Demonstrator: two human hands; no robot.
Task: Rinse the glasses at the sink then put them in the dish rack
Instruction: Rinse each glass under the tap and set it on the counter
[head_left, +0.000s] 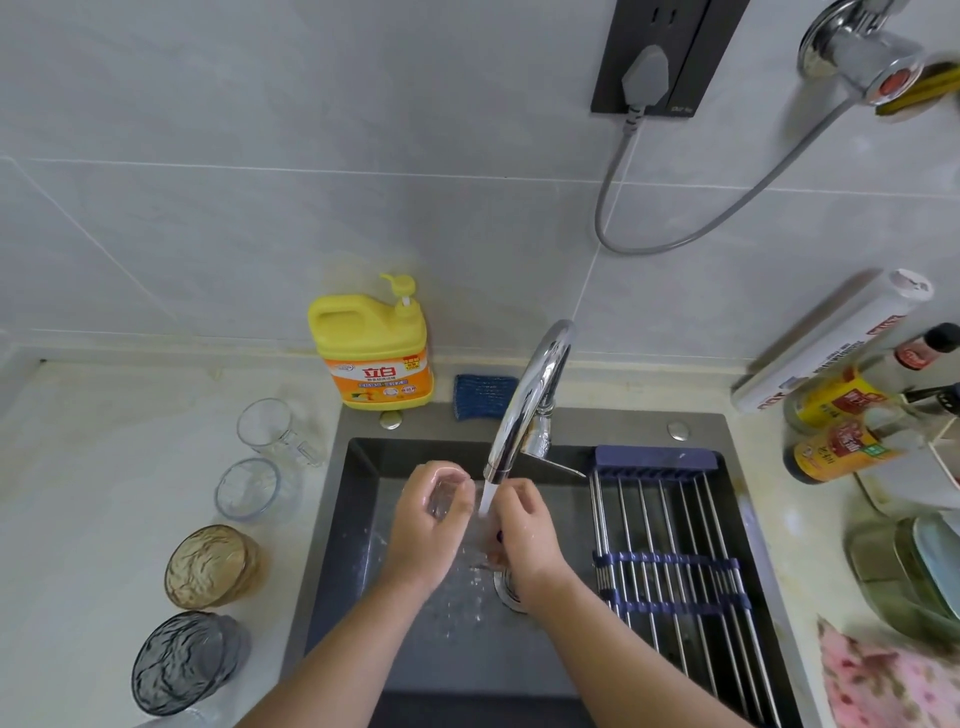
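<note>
So, a small clear glass (445, 496) is held over the sink (358, 519), gripped by the left hand (423, 525) with fingers wrapped round it, just beside the water stream (485, 499) from the faucet (530, 395). The right hand (527, 535) is kept on the other side of the stream, fingers curled in. Whether anything is pinched there can't be told, tbh. The two hands are close together but not touching.

Progress-wise it looks early. Nothing is seen on the dish rack (670, 525), which is laid across the right part of the sink, so no glass can be counted as done. Four more are lined up on the counter (104, 467) to the left: a handled clear mug (264, 423), a clear glass (248, 488), an amber glass (210, 566) and a grey glass (179, 662). They're probably not rinsed yet.

Room for moving: a clear path from stream to rack is left, though the faucet spout and its lever stick out between them, so the glass would likely need to be carried under or in front of the spout. The counter glasses are set near the sink edge, the amber one closest, and could be knocked on a reach. The detergent bottle (371, 353) and blue sponge (480, 395) are parked at the back, out of the way.
</note>
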